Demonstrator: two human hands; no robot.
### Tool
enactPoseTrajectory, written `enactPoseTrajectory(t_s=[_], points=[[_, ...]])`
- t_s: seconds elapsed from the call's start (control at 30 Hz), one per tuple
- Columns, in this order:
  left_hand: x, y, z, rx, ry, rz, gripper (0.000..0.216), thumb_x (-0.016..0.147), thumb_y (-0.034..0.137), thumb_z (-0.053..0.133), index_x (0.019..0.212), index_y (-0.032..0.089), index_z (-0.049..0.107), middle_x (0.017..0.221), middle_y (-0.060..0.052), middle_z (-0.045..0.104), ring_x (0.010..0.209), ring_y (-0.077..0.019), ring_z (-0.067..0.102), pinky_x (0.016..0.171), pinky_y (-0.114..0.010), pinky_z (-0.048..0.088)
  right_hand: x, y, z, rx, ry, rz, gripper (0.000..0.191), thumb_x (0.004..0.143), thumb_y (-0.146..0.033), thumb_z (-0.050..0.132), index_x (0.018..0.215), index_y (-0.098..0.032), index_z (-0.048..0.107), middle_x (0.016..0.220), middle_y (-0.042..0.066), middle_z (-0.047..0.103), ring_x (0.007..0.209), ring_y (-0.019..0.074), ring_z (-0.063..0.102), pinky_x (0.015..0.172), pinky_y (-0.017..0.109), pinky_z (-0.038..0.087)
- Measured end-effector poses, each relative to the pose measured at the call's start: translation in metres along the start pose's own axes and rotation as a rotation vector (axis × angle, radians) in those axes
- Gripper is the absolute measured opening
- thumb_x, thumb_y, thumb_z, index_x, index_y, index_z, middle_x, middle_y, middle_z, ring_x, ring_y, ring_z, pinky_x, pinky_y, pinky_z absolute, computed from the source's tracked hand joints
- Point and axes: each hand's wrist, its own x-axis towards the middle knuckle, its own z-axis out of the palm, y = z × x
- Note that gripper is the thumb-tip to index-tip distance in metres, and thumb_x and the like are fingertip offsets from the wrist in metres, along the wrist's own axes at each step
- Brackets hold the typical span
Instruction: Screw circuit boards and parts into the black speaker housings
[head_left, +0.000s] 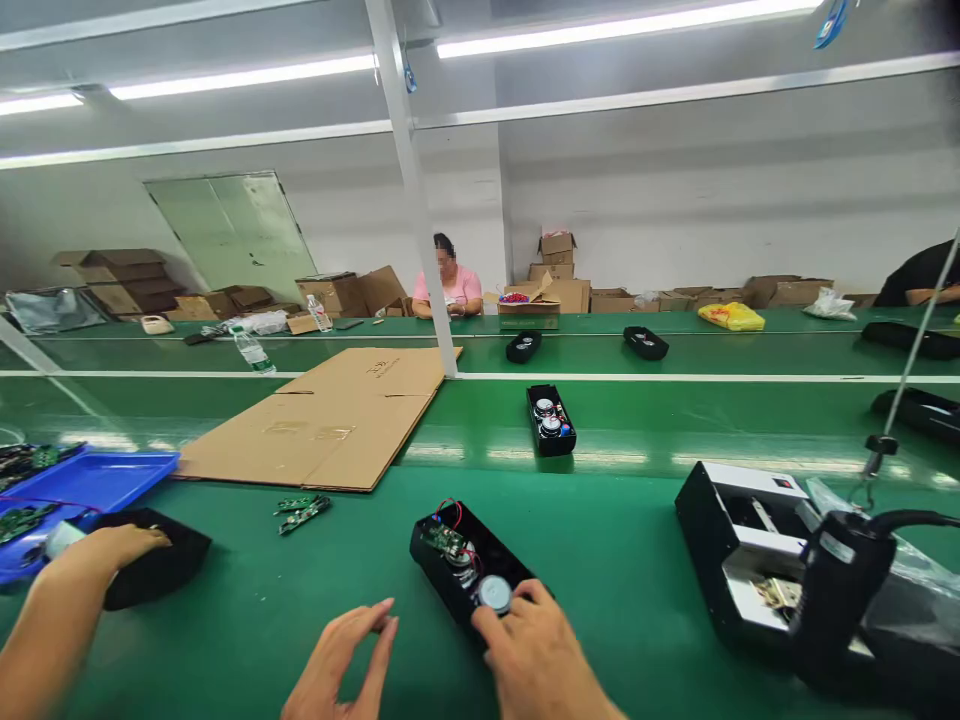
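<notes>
Over the open black housing, the right hand lies palm-down, fingertips on a round driver; whether it grips or only presses, cannot tell. The left hand hangs just left of the housing, thumb and forefinger curled nearly together, nothing visible between them. Both forearms rise from the bottom edge, wrists low.

Housing state: green board, red wires and a second driver sit inside; no lid on.

Left of the housing, two loose boards lie on the green surface. Farther left, a separate hand, apparently a co-worker's, rests on a black shell beside a blue tray of boards. Beyond the housing, a second open housing shows two drivers.
</notes>
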Motion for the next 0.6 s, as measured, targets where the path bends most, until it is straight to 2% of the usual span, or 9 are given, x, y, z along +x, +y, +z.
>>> enactPoseTrajectory(t_s=[0.07, 0.17, 0.27, 0.33, 0.43, 0.5, 0.6], points=[[0.004, 0.007, 0.011, -0.057, -0.046, 0.055, 0.018, 0.105, 0.031, 0.065, 0.121, 0.031, 0.072, 0.106, -0.002, 0.079, 0.095, -0.0207, 0.078, 0.093, -0.033, 0.067, -0.028, 0.029, -0.04, 0.014, -0.022, -0.035, 0.031, 0.075, -0.014, 0.07, 0.104, -0.023, 0.066, 0.068, -0.002, 0.074, 0.06, 0.0189, 0.066, 0.083, 0.037, 0.053], [0.008, 0.022, 0.031, -0.137, -0.112, 0.141, 0.019, 0.106, 0.029, 0.065, 0.123, 0.031, 0.073, 0.111, -0.002, 0.079, 0.104, -0.0207, 0.077, 0.094, -0.032, 0.067, -0.07, 0.06, -0.092, 0.003, -0.105, 0.008, 0.032, 0.083, -0.001, 0.055, 0.103, -0.023, 0.066, 0.072, -0.001, 0.073, 0.061, 0.0179, 0.064, 0.085, 0.037, 0.053], [0.009, 0.036, 0.049, -0.253, -0.205, 0.193, 0.017, 0.106, 0.024, 0.065, 0.118, 0.03, 0.076, 0.108, -0.001, 0.08, 0.11, -0.0204, 0.076, 0.096, -0.031, 0.066, -0.11, 0.079, -0.123, -0.035, -0.218, 0.042, 0.038, 0.087, 0.004, 0.053, 0.108, -0.024, 0.068, 0.078, 0.0, 0.076, 0.067, 0.0181, 0.069, 0.089, 0.038, 0.056], [0.007, 0.044, 0.058, -0.327, -0.278, 0.206, 0.017, 0.106, 0.02, 0.064, 0.113, 0.03, 0.077, 0.105, -0.001, 0.08, 0.114, -0.0209, 0.075, 0.099, -0.032, 0.066, -0.132, 0.088, -0.131, -0.043, -0.236, 0.098, 0.037, 0.09, 0.003, 0.055, 0.109, -0.026, 0.068, 0.085, 0.0, 0.079, 0.074, 0.0189, 0.073, 0.093, 0.04, 0.058], [0.005, 0.053, 0.066, -0.375, -0.366, 0.213, 0.017, 0.107, 0.02, 0.063, 0.109, 0.028, 0.078, 0.104, -0.003, 0.081, 0.117, -0.0223, 0.074, 0.101, -0.035, 0.066, -0.148, 0.087, -0.129, -0.07, -0.163, 0.206, 0.041, 0.09, 0.003, 0.055, 0.115, -0.026, 0.067, 0.096, 0.002, 0.08, 0.087, 0.0218, 0.075, 0.089, 0.041, 0.06], [0.004, 0.058, 0.068, -0.387, -0.405, 0.229, 0.016, 0.107, 0.021, 0.063, 0.107, 0.027, 0.078, 0.103, -0.004, 0.081, 0.115, -0.0232, 0.076, 0.1, -0.035, 0.067, -0.144, 0.076, -0.12, -0.023, -0.07, 0.247, 0.039, 0.09, 0.002, 0.059, 0.118, -0.025, 0.066, 0.103, 0.004, 0.079, 0.098, 0.0242, 0.074, 0.088, 0.04, 0.061], [0.004, 0.064, 0.068, -0.395, -0.428, 0.26, 0.016, 0.108, 0.019, 0.061, 0.108, 0.026, 0.076, 0.102, -0.004, 0.081, 0.112, -0.0231, 0.076, 0.098, -0.035, 0.067, -0.122, 0.052, -0.098, 0.107, 0.026, 0.239, 0.033, 0.089, -0.002, 0.068, 0.114, -0.024, 0.065, 0.112, 0.005, 0.077, 0.107, 0.0265, 0.071, 0.094, 0.043, 0.06]])
